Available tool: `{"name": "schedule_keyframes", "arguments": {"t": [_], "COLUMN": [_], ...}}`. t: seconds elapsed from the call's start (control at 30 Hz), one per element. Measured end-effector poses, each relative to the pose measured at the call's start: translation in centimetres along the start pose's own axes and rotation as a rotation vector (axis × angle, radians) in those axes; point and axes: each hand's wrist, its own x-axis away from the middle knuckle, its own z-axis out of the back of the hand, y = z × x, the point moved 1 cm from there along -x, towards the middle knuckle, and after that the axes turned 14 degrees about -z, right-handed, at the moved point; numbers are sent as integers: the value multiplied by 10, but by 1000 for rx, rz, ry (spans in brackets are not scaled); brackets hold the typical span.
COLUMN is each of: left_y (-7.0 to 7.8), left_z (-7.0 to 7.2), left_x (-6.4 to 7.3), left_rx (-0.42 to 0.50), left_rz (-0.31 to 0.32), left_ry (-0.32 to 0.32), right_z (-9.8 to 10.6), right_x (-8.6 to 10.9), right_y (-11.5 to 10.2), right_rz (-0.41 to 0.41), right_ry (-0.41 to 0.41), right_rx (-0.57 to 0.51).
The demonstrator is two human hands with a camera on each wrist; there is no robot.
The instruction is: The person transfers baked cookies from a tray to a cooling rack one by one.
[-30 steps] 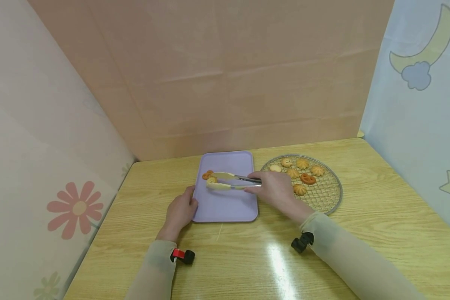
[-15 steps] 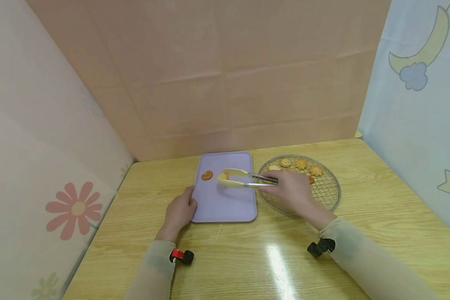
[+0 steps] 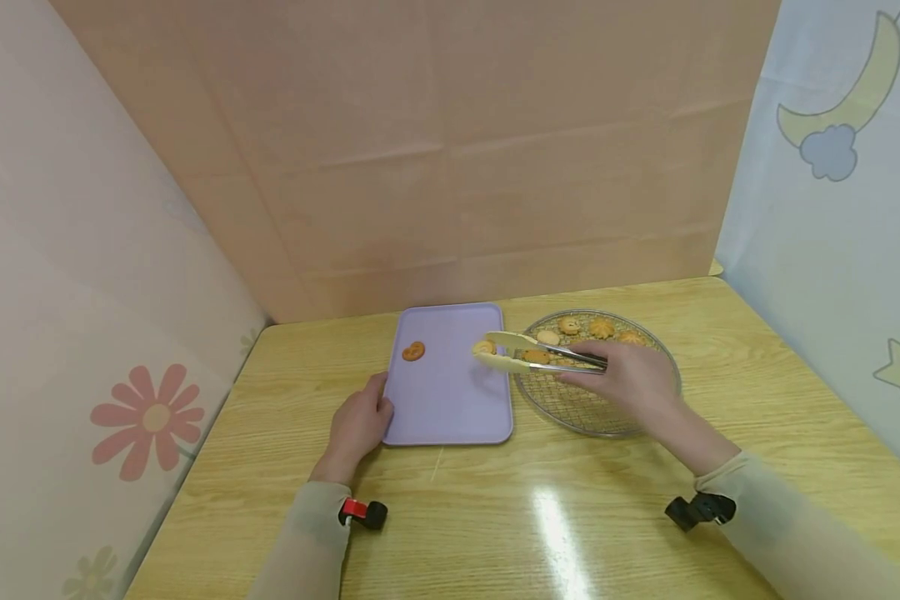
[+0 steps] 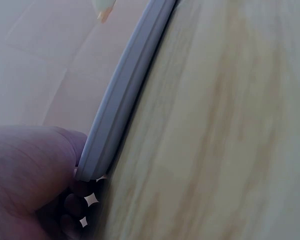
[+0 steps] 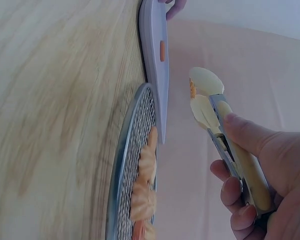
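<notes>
My right hand (image 3: 641, 379) grips metal tongs (image 3: 506, 364) with cream-coloured tips. A small pale golden cookie (image 3: 483, 347) is pinched between the tips, above the right side of a lavender tray (image 3: 450, 410); the right wrist view shows its crumbly edge (image 5: 192, 89) between them. On the tray's left half lies a brown pretzel-shaped cookie (image 3: 413, 351). My left hand (image 3: 360, 421) holds the tray's left edge near the front corner, its thumb at the rim in the left wrist view; its other fingers are partly hidden.
Right of the tray sits a round wire rack (image 3: 596, 433) with several cookies, including a flower-shaped one (image 3: 602, 327). My right hand and the tongs cover part of it. Behind the wooden table (image 3: 450, 517) hangs a pinkish-tan cloth (image 3: 450, 167); patterned panels flank the sides.
My right hand has moved right, carrying the tongs and the pinched cookie from beside the pretzel-shaped cookie to the tray's right side. The left hand stays on the tray edge.
</notes>
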Motion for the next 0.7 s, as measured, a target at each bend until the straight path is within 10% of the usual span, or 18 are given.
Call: {"name": "schedule_keyframes", "arguments": {"t": [0.7], "left_y": [0], "left_z": [0], "left_x": [0], "left_rx": [-3], "left_rz": [3], "left_ry": [-3], "right_z": [32], "right_x": [26], "right_y": [48], "right_rz": [-62], "right_ry": [11], "right_rx": [64]}}
